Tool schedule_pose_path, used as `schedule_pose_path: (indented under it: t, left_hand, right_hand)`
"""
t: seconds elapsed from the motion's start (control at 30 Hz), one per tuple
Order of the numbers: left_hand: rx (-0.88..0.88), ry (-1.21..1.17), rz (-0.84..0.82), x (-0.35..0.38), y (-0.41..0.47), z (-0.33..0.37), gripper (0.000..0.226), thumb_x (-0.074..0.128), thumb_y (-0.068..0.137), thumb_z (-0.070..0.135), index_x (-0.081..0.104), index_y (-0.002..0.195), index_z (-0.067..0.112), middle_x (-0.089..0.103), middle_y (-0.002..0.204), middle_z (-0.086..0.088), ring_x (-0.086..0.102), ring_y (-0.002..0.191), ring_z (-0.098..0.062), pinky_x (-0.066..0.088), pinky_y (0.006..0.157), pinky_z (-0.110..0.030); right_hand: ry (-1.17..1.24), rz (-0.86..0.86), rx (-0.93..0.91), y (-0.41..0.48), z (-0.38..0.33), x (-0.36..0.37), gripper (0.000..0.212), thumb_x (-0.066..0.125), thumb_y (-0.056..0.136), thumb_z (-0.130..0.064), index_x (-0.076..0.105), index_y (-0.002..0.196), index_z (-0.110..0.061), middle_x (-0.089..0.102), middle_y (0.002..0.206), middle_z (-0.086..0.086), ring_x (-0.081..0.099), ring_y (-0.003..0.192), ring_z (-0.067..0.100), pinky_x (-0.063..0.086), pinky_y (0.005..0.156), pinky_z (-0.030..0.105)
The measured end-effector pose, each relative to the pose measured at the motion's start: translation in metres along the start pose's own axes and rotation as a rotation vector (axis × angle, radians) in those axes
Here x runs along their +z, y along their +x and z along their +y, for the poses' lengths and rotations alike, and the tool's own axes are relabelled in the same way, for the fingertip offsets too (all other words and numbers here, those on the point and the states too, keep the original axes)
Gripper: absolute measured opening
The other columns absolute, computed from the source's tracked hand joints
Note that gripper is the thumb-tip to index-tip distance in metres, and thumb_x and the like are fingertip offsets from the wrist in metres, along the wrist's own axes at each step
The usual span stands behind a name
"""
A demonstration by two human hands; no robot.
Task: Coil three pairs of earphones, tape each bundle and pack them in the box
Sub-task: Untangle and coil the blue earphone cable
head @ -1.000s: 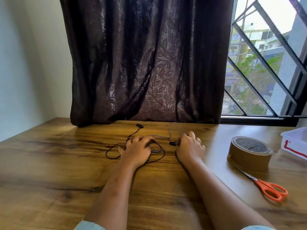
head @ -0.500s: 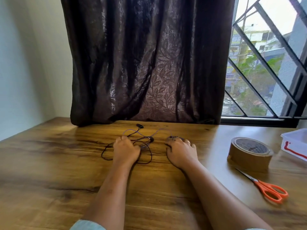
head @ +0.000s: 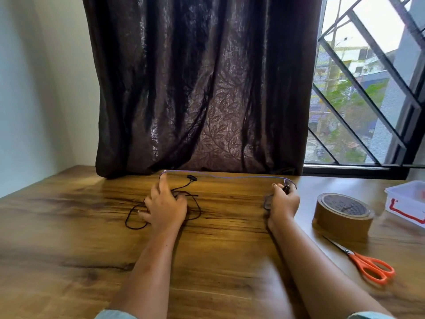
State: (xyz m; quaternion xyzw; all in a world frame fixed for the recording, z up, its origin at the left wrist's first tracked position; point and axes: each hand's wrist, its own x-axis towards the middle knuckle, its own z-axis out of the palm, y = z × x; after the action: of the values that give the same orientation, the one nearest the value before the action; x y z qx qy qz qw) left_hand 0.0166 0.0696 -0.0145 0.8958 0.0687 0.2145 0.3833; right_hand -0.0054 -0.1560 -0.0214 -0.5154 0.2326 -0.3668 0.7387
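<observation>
A thin purple earphone cable (head: 225, 176) runs stretched across the table's far side between my hands. My left hand (head: 164, 206) lies spread on a loose tangle of black earphones (head: 135, 218), its straight index fingertip touching the purple cable's left end. A black earbud (head: 192, 178) lies just right of that finger. My right hand (head: 284, 202) is curled round the purple cable's right end, with a small dark piece showing at its fingers. A third pair cannot be made out. The white plastic box (head: 401, 204) with a red clip sits at the far right edge.
A roll of brown tape (head: 342, 214) stands right of my right hand, with orange-handled scissors (head: 368, 265) nearer me. The wooden table (head: 69, 238) meets a dark curtain (head: 202, 88) at the back and a barred window (head: 368, 100) at the right.
My hands have moved apart, the right one going right with the purple cable's end, so the cable now spans between them. The black earphones stay under my left hand.
</observation>
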Motion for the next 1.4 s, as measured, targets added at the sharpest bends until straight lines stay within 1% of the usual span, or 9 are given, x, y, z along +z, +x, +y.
schedule_pose_path:
  t: [0.17,0.33,0.53,0.63,0.73,0.93,1.17,1.3,1.4]
  left_hand:
    - [0.394,0.12,0.093,-0.001,-0.017,0.021,0.082,0.054,0.082,0.022,0.01,0.151,0.029,0.02,0.154,0.008,0.023,0.133,-0.018,0.019,0.103,-0.051]
    - [0.738,0.185,-0.09,0.013,-0.035,0.037,0.087,0.048,0.084,0.023,-0.009,0.149,0.035,0.002,0.156,0.016,0.018,0.132,-0.011,0.022,0.095,-0.034]
    - [0.857,-0.022,-0.181,0.016,-0.033,0.034,0.084,0.049,0.085,0.01,0.002,0.151,0.034,-0.003,0.154,0.026,0.014,0.136,-0.001,0.016,0.107,-0.019]
    - [0.814,-0.14,-0.261,0.017,-0.032,0.032,0.098,0.051,0.085,0.004,-0.015,0.142,0.048,-0.007,0.152,0.027,0.001,0.139,0.006,0.009,0.107,-0.009]
    - [0.695,-0.281,-0.306,0.017,-0.029,0.029,0.097,0.053,0.09,0.009,-0.017,0.138,0.056,0.003,0.154,0.02,0.001,0.138,0.009,0.012,0.108,-0.014]
    - [0.647,-0.265,-0.357,0.019,-0.023,0.027,0.029,0.062,0.089,0.033,0.064,0.118,0.034,0.037,0.137,0.011,0.04,0.124,-0.002,0.031,0.1,-0.021]
    - [0.561,-0.234,-0.639,0.016,-0.028,0.035,0.034,0.065,0.066,0.064,0.074,0.075,0.033,0.052,0.12,0.013,0.049,0.112,-0.005,0.038,0.093,-0.029]
    - [0.653,-0.101,-0.628,0.017,-0.033,0.039,0.012,0.065,0.081,0.031,0.072,0.072,0.035,0.047,0.132,0.016,0.038,0.124,-0.009,0.034,0.105,-0.04]
    - [0.69,-0.155,-0.568,0.013,-0.036,0.042,0.037,0.052,0.071,0.002,0.067,0.069,0.036,0.054,0.126,0.017,0.038,0.122,-0.006,0.034,0.106,-0.037]
  right_hand:
    - [0.359,-0.292,0.187,-0.01,-0.007,0.009,0.008,0.052,0.093,-0.012,0.048,0.099,-0.014,0.054,0.066,0.003,0.051,0.049,0.014,0.036,0.043,0.022]
    - [0.167,-0.721,0.239,-0.034,-0.014,0.016,0.04,0.06,0.085,-0.05,0.059,0.102,-0.014,0.065,0.077,-0.004,0.063,0.064,0.008,0.049,0.05,0.026]
    - [-0.067,-1.014,0.068,-0.036,-0.008,0.014,0.029,0.067,0.083,-0.027,0.07,0.106,-0.01,0.072,0.086,0.002,0.066,0.073,0.008,0.049,0.059,0.02]
    - [-0.199,-0.901,0.0,-0.03,0.0,0.016,0.009,0.065,0.086,-0.005,0.072,0.088,-0.009,0.068,0.072,0.003,0.06,0.06,0.008,0.046,0.053,0.017]
    - [-0.223,-0.713,-0.114,-0.02,0.003,0.013,0.024,0.056,0.091,-0.001,0.073,0.083,-0.016,0.071,0.084,0.008,0.064,0.078,0.017,0.051,0.073,0.025]
    - [-0.394,-0.53,-0.313,-0.002,-0.003,-0.002,0.039,0.049,0.092,0.0,0.072,0.077,-0.029,0.071,0.092,-0.003,0.064,0.095,0.02,0.05,0.094,0.044]
    - [-1.112,-0.464,-0.786,-0.013,-0.044,-0.036,0.035,0.03,0.102,-0.029,0.034,0.136,-0.037,0.071,0.104,-0.002,0.066,0.088,0.029,0.051,0.076,0.041]
    - [-0.751,-0.47,-0.747,-0.012,-0.053,-0.047,0.02,0.033,0.103,-0.023,0.046,0.118,-0.024,0.07,0.09,-0.007,0.059,0.067,0.007,0.044,0.061,0.026]
    - [-0.453,-0.484,-0.603,-0.01,-0.053,-0.05,0.023,0.037,0.103,-0.015,0.057,0.092,-0.018,0.064,0.069,-0.002,0.043,0.046,0.002,0.035,0.048,0.019]
